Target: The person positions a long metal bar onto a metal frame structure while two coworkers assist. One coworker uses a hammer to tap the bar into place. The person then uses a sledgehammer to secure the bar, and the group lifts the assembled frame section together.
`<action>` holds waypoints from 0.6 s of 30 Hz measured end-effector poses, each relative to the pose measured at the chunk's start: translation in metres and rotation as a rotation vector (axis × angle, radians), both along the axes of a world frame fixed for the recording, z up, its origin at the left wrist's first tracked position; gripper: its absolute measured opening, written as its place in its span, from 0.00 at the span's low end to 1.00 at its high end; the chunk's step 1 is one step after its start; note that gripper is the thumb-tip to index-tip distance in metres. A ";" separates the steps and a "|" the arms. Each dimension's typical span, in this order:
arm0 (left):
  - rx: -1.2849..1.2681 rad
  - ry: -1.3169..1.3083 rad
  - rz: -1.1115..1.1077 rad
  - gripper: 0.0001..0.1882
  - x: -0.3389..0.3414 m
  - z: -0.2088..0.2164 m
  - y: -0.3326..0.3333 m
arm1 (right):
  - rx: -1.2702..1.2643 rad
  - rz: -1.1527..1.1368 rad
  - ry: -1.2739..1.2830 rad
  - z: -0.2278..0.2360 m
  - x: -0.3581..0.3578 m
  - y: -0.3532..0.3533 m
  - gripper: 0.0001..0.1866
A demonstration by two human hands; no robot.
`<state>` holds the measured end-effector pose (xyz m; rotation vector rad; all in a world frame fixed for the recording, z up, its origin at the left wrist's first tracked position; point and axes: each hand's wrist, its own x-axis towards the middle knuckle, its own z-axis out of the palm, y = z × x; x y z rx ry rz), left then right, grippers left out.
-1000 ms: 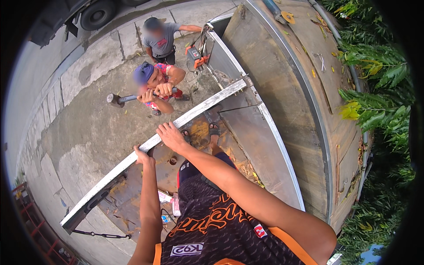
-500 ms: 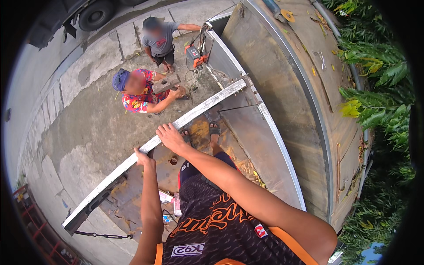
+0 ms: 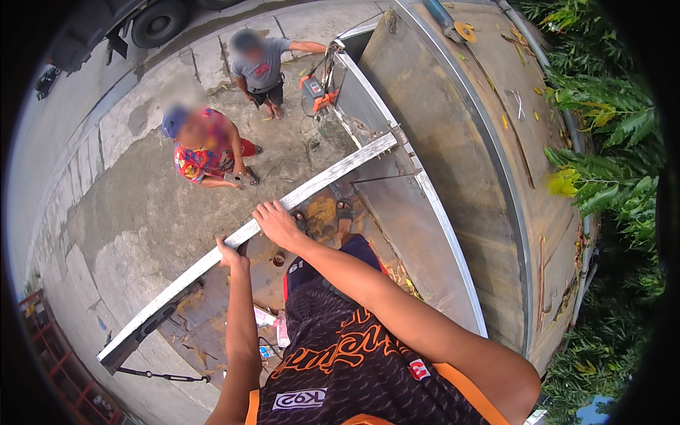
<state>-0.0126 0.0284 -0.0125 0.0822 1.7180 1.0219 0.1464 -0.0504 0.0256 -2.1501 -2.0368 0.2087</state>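
A long metal rail [image 3: 184, 275] with worn white paint runs diagonally across the view, along the top of an upright panel. My left hand [image 3: 231, 253] grips the rail from its near side, the thumb up at the edge. Just right of it, my right hand [image 3: 275, 221] lies over the rail's top with its fingers bent across the far edge. My sandalled feet [image 3: 343, 210] stand on a rusty metal floor [image 3: 258, 273] behind the rail. Beyond the rail, a person in a red patterned shirt [image 3: 202, 152] holds a heavy grey hammer-like piece [image 3: 241, 179] low in both hands.
Another person in grey [image 3: 261, 67] reaches to the frame's far corner, near an orange-and-black boxy machine [image 3: 315, 93] with cables. A curved metal side wall [image 3: 453, 248] stands on my right. An angle grinder [image 3: 445, 21] lies beyond it. A linkage rod [image 3: 166, 376] hangs at the rail's left end.
The person in the red shirt has stepped back to the left and lowered the hammer-like piece, which was raised near the rail. My hands stay on the rail.
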 end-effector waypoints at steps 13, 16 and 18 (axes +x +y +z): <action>-0.027 0.115 0.051 0.29 -0.017 -0.012 0.005 | -0.049 -0.102 0.204 0.014 0.171 -0.062 0.35; -0.049 0.125 0.075 0.35 -0.023 -0.024 0.012 | -0.012 -0.090 0.177 0.011 0.213 -0.072 0.34; -0.052 0.101 0.092 0.36 -0.027 -0.031 0.016 | -0.060 -0.030 0.167 0.006 0.229 -0.071 0.35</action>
